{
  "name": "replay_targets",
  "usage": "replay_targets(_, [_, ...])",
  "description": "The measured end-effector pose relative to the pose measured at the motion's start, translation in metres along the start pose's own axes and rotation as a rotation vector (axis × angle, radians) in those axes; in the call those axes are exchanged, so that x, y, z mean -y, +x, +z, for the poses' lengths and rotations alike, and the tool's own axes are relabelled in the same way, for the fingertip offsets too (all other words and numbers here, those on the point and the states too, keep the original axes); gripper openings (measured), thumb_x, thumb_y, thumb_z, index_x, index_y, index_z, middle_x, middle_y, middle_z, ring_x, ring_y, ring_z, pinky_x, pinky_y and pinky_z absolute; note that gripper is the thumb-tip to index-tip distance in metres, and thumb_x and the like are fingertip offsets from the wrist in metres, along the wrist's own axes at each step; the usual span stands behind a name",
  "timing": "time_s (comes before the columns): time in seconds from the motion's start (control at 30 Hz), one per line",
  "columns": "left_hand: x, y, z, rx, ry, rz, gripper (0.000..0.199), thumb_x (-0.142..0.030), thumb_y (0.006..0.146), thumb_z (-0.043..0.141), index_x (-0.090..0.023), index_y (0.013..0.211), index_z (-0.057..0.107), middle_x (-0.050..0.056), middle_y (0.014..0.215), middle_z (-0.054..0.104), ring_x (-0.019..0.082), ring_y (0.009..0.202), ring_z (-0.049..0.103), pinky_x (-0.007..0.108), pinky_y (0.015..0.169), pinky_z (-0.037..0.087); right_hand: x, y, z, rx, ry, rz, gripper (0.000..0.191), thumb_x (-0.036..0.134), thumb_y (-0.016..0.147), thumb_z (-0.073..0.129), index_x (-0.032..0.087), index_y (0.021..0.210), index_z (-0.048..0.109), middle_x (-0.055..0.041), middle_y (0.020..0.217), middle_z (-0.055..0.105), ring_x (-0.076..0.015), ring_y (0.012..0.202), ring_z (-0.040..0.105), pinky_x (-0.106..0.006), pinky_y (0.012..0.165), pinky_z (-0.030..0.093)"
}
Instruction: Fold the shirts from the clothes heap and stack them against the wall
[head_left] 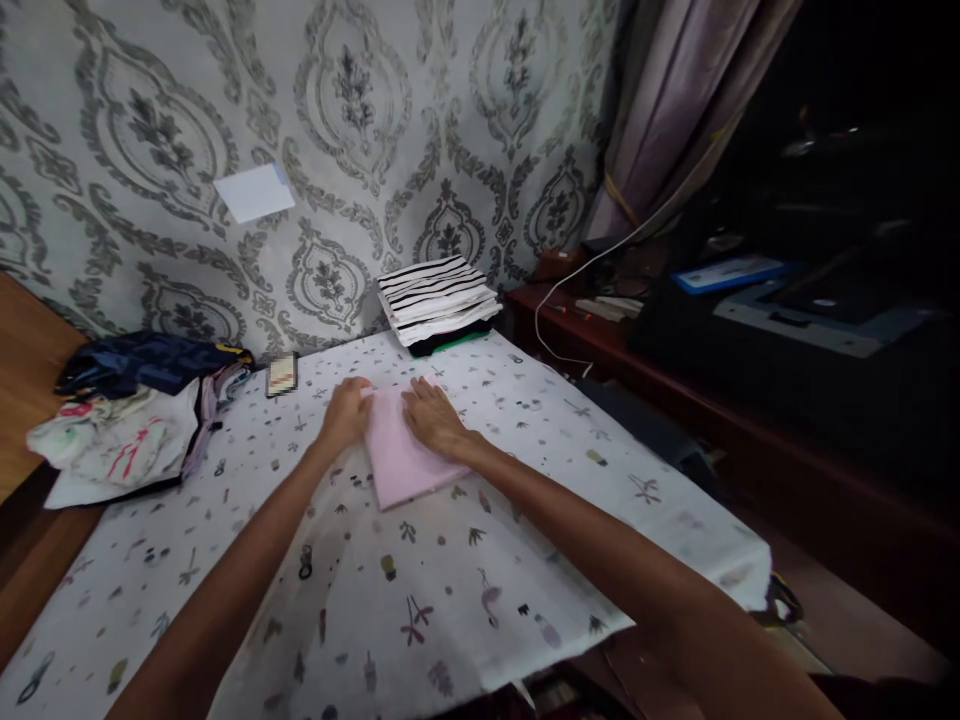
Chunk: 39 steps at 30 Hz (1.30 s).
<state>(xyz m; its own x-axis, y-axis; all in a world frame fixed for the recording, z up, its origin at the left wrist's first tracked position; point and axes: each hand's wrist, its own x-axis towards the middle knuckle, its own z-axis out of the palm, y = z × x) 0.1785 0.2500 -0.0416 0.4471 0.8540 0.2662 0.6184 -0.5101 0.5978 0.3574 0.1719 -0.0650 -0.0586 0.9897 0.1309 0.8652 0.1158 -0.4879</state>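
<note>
A folded pink cloth [397, 460], perhaps a garment, lies on a white printed sheet [360, 600]. At its far left corner my left hand [346, 412] has its fingers curled closed on the edge. My right hand [435, 415] rests palm down on top of the cloth, its fingers stretched out toward the far edge. Just beyond, near the wall, stands a neat stack of folded clothes [439, 300], with black-and-white striped fabric uppermost and dark and green fabric beneath.
To the left is a loose heap of clothes [142, 430] beside a wooden panel [30, 370]. A phone-like object [282, 375] lies near the wall. On the right, a white cable [541, 310] hangs over a dark red desk [517, 295]. The sheet's edge drops off in front.
</note>
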Motion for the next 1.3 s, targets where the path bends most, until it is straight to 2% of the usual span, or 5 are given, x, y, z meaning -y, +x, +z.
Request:
replay_targets(0.37, [0.041,0.052,0.009,0.188,-0.046,-0.012,0.017,-0.031,0.077,0.055,-0.02,0.078,0.067,-0.002,0.06,0.06,0.016,0.06,0.054,0.026,0.059,0.039,-0.004,0.003,0.002,0.09,-0.123,0.037,0.052,0.035,0.105,0.031,0.013,0.149,0.045,-0.0179,0.161,0.032,-0.028,0.152,0.022,-0.047,0.122,0.015])
replay_targets(0.73, [0.042,0.042,0.006,0.0,0.194,-0.083,0.013,-0.028,0.089,0.05,-0.022,0.087,0.062,0.002,0.073,0.063,0.024,0.082,0.058,0.033,0.08,0.04,-0.002,0.007,-0.002,0.142,-0.143,0.048,0.052,0.039,0.105,0.031,0.018,0.151,0.044,-0.0114,0.163,0.031,-0.0239,0.153,0.019,-0.043,0.123,0.015])
replay_targets(0.83, [0.032,0.018,0.001,-0.066,0.21,-0.039,0.018,-0.028,0.094,0.044,-0.021,0.101,0.06,0.005,0.086,0.064,0.025,0.093,0.057,0.036,0.086,0.041,-0.003,0.008,0.002,0.145,-0.156,0.041,0.052,0.04,0.105,0.03,0.019,0.151,0.043,-0.0107,0.164,0.03,-0.0242,0.153,0.019,-0.044,0.123,0.015])
replay_targets(1.1, [-0.025,-0.128,-0.005,0.122,0.36,0.642,0.022,-0.02,0.099,0.043,-0.019,0.092,0.064,0.006,0.08,0.064,0.02,0.076,0.053,0.035,0.073,0.039,-0.009,0.009,0.01,0.133,-0.123,0.019,0.054,0.041,0.105,0.028,0.018,0.151,0.042,-0.0123,0.164,0.028,-0.0256,0.154,0.016,-0.046,0.123,0.012])
replay_targets(1.3, [-0.034,-0.164,0.0,0.274,0.493,0.432,0.035,-0.009,0.097,0.036,-0.019,0.112,0.066,0.012,0.09,0.067,0.025,0.087,0.058,0.038,0.078,0.039,-0.009,0.009,0.012,0.138,-0.123,0.02,0.054,0.042,0.105,0.027,0.019,0.152,0.04,-0.0105,0.165,0.027,-0.0252,0.154,0.015,-0.046,0.122,0.011])
